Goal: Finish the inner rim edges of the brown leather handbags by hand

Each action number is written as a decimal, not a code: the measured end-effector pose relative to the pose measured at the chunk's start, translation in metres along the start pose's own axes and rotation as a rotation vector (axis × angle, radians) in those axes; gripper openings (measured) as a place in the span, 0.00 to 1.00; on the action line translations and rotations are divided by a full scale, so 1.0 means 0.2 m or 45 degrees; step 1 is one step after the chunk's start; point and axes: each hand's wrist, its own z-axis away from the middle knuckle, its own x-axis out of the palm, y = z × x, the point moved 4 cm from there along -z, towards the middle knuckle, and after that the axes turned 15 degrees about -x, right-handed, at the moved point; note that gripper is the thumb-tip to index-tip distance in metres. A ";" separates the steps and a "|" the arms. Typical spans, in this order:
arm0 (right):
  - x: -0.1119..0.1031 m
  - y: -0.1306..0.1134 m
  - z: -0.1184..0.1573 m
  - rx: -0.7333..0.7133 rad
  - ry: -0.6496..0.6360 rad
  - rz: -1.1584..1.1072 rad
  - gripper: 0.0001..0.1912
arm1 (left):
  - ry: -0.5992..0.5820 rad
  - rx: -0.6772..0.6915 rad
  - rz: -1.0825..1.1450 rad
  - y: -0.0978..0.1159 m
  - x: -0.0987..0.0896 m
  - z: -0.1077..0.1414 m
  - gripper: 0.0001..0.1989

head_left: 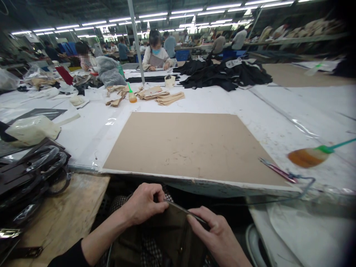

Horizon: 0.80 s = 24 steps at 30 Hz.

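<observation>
Both hands hold a thin dark strip (pixel 179 207) over the lap, below the table's front edge. My left hand (pixel 146 202) pinches its left end between thumb and curled fingers. Farther right, my right hand (pixel 213 226) grips the strip with the thumb on top. Dark brown material (pixel 167 231) hangs beneath the strip; whether it is joined to the strip I cannot tell. In front of the hands, a brown board (pixel 183 148) lies flat on the white table (pixel 91 137). A pair of tweezers (pixel 278 170) rests on its right corner.
A bottle of amber liquid (pixel 308 156) lies at the right; another (pixel 131 95) stands behind the board near tan pieces (pixel 169 98). Dark bag parts (pixel 33 178) are piled at left, beside a whitish container (pixel 33 129). Black fabric (pixel 222 72) is heaped farther back. A person (pixel 157 55) works opposite.
</observation>
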 end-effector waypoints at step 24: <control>0.06 -0.21 -0.31 -0.305 -0.818 -0.130 0.12 | -0.161 -0.136 -0.205 -0.21 -0.21 0.27 0.10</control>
